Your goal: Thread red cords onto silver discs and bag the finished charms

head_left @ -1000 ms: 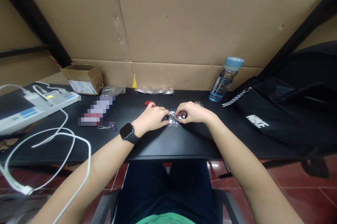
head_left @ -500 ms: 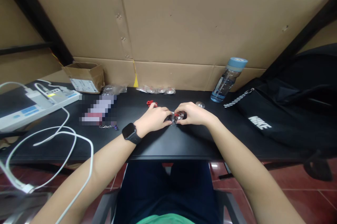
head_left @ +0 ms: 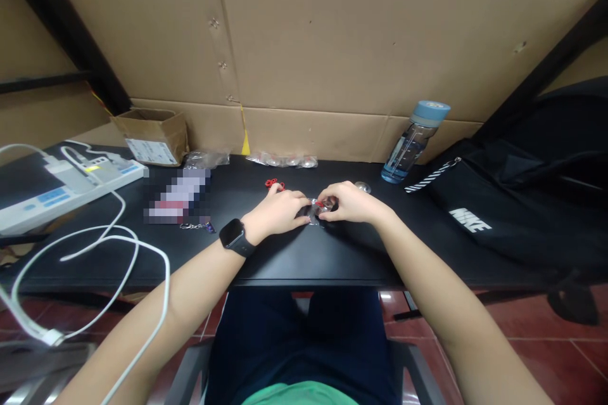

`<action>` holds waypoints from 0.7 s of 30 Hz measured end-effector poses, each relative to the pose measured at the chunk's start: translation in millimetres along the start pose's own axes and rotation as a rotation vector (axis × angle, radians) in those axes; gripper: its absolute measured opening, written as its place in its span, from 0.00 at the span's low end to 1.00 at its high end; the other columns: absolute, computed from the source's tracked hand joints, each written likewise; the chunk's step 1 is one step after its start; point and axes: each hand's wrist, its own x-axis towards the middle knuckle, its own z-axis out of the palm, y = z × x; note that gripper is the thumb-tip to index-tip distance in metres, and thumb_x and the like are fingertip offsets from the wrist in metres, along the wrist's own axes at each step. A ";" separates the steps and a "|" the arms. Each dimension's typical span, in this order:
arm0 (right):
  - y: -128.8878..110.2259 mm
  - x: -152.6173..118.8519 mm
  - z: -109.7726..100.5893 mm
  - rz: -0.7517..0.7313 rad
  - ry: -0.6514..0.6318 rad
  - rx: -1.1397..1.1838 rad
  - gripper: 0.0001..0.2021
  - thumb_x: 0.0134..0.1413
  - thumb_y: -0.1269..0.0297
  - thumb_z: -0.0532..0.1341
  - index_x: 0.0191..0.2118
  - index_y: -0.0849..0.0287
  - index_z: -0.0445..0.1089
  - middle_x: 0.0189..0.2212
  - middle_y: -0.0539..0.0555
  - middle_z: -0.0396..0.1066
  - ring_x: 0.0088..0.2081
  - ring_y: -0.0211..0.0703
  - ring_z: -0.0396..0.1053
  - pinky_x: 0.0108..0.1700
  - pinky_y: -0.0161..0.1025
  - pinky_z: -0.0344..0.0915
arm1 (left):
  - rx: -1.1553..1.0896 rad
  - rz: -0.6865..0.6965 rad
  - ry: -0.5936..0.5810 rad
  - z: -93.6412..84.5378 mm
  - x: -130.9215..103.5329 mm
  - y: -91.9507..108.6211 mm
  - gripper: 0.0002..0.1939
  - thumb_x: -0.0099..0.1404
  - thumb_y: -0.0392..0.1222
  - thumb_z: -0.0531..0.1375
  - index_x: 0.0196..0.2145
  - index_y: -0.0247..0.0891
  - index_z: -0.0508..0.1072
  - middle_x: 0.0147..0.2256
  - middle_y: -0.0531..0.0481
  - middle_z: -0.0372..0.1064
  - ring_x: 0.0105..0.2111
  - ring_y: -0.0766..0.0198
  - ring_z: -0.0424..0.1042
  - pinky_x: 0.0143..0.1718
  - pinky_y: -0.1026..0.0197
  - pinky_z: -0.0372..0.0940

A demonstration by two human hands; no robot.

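Over the middle of the black table, a small clear plastic packet (head_left: pixel 314 215) with something red and shiny in it lies between my two hands. Its left side is pinched by the fingers of my left hand (head_left: pixel 281 212), which wears a black watch on the wrist. My right hand (head_left: pixel 349 201) grips the packet's right side between thumb and fingers, partly hiding the red piece (head_left: pixel 325 205). Just behind my left hand lies a bunch of red cord (head_left: pixel 274 184). A small clear domed piece (head_left: pixel 363 187) rests behind my right hand.
Along the back are an open cardboard box (head_left: pixel 152 135) and a strip of clear packets (head_left: pixel 284 160). A blue-lidded water bottle (head_left: pixel 407 146) and a black bag (head_left: pixel 503 202) stand right. Left are a power strip (head_left: pixel 71 192), a looped white cable (head_left: pixel 135 246) and a keychain (head_left: pixel 199 226).
My right fingers have shifted slightly on the packet, and more of its clear plastic shows between the hands. The whole view has tilted a little; the other things stay where they were.
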 end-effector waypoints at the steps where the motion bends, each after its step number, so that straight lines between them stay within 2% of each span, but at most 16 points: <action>1: -1.1 0.4 0.5 -0.005 0.006 0.017 0.12 0.50 0.60 0.73 0.41 0.56 0.81 0.33 0.52 0.80 0.34 0.44 0.74 0.38 0.37 0.64 | -0.001 0.000 0.000 0.1 0.0 -0.1 0.17 0.74 0.52 0.59 0.55 0.44 0.76 0.53 0.42 0.76 0.52 0.48 0.75 0.54 0.46 0.53; 7: -4.1 4.8 6.9 -0.056 0.004 0.098 0.14 0.51 0.61 0.74 0.44 0.58 0.80 0.35 0.52 0.79 0.36 0.43 0.74 0.40 0.37 0.65 | -0.033 -0.005 -0.008 0.5 -0.4 -3.1 0.17 0.74 0.52 0.59 0.54 0.42 0.76 0.54 0.42 0.76 0.54 0.48 0.74 0.54 0.48 0.54; 13: 5.4 6.9 13.1 -0.003 0.003 0.252 0.17 0.49 0.58 0.75 0.44 0.57 0.81 0.36 0.52 0.81 0.38 0.43 0.77 0.43 0.37 0.69 | -0.054 -0.014 -0.012 -1.0 -1.0 -8.6 0.17 0.73 0.50 0.60 0.55 0.43 0.75 0.54 0.43 0.76 0.54 0.49 0.74 0.53 0.49 0.55; 18: 21.0 1.4 5.9 0.004 -0.151 0.479 0.21 0.51 0.62 0.72 0.53 0.55 0.77 0.48 0.54 0.81 0.51 0.48 0.79 0.55 0.43 0.71 | -0.072 -0.019 -0.022 -3.1 -1.6 -11.4 0.16 0.72 0.50 0.60 0.54 0.44 0.77 0.54 0.44 0.77 0.54 0.49 0.74 0.53 0.49 0.55; 21: 30.7 0.3 5.3 0.025 -0.188 0.625 0.23 0.51 0.61 0.73 0.54 0.58 0.76 0.51 0.58 0.80 0.55 0.51 0.78 0.59 0.47 0.71 | -0.082 -0.006 -0.009 -2.2 -1.9 -14.0 0.16 0.72 0.50 0.61 0.55 0.47 0.77 0.55 0.45 0.76 0.56 0.49 0.73 0.55 0.48 0.56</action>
